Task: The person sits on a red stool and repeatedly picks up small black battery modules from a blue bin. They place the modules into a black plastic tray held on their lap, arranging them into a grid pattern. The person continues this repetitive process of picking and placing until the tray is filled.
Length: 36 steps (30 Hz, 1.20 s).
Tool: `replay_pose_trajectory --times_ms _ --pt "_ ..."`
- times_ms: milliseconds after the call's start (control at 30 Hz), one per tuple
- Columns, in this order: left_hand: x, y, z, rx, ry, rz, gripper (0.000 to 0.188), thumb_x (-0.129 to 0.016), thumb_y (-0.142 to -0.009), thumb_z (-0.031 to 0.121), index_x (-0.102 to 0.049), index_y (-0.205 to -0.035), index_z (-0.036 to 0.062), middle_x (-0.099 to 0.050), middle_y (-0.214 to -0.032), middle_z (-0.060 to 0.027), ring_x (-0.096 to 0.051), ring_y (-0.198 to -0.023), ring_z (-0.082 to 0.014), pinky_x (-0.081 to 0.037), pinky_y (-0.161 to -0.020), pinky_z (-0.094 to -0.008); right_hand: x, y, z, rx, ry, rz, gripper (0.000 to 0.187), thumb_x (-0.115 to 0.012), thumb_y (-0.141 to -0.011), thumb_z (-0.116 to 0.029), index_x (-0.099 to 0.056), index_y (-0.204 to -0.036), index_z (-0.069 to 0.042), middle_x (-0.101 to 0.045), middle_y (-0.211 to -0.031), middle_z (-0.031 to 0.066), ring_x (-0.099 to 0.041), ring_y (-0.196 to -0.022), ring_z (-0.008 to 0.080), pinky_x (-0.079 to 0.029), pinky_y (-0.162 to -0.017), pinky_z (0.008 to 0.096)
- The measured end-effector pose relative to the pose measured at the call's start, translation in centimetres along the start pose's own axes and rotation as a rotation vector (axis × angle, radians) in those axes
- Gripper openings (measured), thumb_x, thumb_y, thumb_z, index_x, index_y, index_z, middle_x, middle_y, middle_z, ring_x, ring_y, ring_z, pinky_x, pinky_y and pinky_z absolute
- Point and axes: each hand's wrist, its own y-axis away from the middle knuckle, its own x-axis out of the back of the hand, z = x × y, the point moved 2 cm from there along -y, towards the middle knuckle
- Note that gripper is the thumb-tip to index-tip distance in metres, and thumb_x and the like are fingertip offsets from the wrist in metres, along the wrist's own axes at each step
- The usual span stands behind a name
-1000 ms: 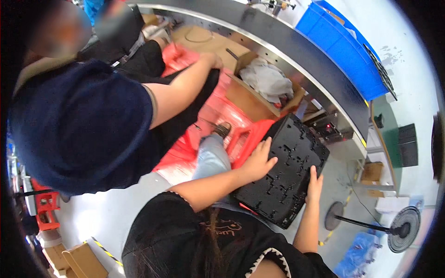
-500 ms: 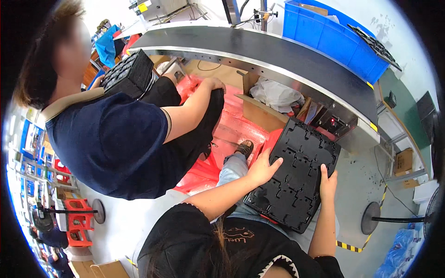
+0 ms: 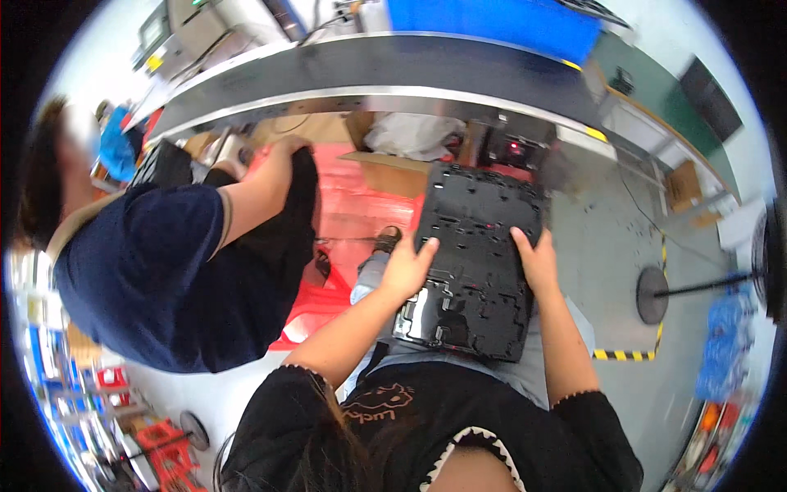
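Observation:
A stack of black molded plastic trays (image 3: 475,262) rests across my lap, its top face full of shaped recesses. My left hand (image 3: 408,266) grips the left side edge, thumb lying on top. On the opposite edge, my right hand (image 3: 536,259) holds the stack the same way, fingers wrapped down over the side. How many trays are in the stack cannot be made out. Beyond its far end stands an open cardboard box (image 3: 395,174) with a crumpled clear plastic bag (image 3: 414,135) in it.
A dark conveyor belt (image 3: 369,70) runs across ahead, with a blue bin (image 3: 492,23) behind it. A co-worker in a dark shirt (image 3: 147,279) sits close at left, by another black tray stack (image 3: 161,166). Red plastic sheeting (image 3: 361,197) covers the floor ahead; a fan stand (image 3: 653,295) is at right.
My view has turned, so the surroundings sit further left and higher. The tray stack has come more upright in the picture, both hands still on its sides.

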Motion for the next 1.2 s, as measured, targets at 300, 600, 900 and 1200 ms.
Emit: replay_pose_trajectory --times_ms 300,600,900,1200 --pt "0.0 -1.2 -2.3 0.026 0.112 -0.055 0.048 -0.054 -0.099 0.031 -0.05 -0.133 -0.0033 -0.063 -0.12 -0.0135 -0.06 -0.109 -0.0222 -0.045 -0.096 -0.0332 0.2 0.3 -1.0 0.012 -0.105 -0.083 0.076 -0.078 -0.075 -0.051 -0.05 -0.113 0.009 -0.065 -0.108 0.0286 -0.064 -0.103 0.0394 -0.049 -0.089 0.0427" --pt "0.2 -1.4 -4.0 -0.003 0.191 -0.069 0.049 -0.051 -0.1 0.031 -0.049 -0.135 -0.0034 -0.059 -0.128 -0.0153 -0.056 -0.117 -0.0241 -0.04 -0.103 -0.0349 -1.2 -0.2 0.5 0.005 -0.038 -0.078 0.082 -0.072 -0.076 -0.058 -0.047 -0.12 0.008 -0.063 -0.11 0.0315 -0.063 -0.103 0.0454 -0.05 -0.089 0.0484" --pt "0.1 -1.4 -4.4 0.057 0.352 -0.139 0.05 -0.048 -0.1 0.031 -0.046 -0.136 -0.0032 -0.058 -0.128 -0.0136 -0.059 -0.111 -0.0226 -0.044 -0.098 -0.0338 -0.7 0.6 -0.3 -0.091 -0.054 -0.11 0.084 -0.071 -0.077 -0.057 -0.045 -0.126 0.006 -0.057 -0.123 0.0304 -0.058 -0.114 0.044 -0.047 -0.096 0.0487" --pt "1.6 1.9 -1.3 0.247 0.213 -0.099 0.059 -0.052 -0.099 0.04 -0.046 -0.138 -0.004 -0.059 -0.127 -0.0165 -0.056 -0.116 -0.0231 -0.041 -0.101 -0.0322 -1.0 0.4 -0.4 -0.061 -0.074 -0.094 0.078 -0.071 -0.078 -0.054 -0.048 -0.123 0.005 -0.061 -0.117 0.0302 -0.059 -0.112 0.0446 -0.047 -0.094 0.0489"
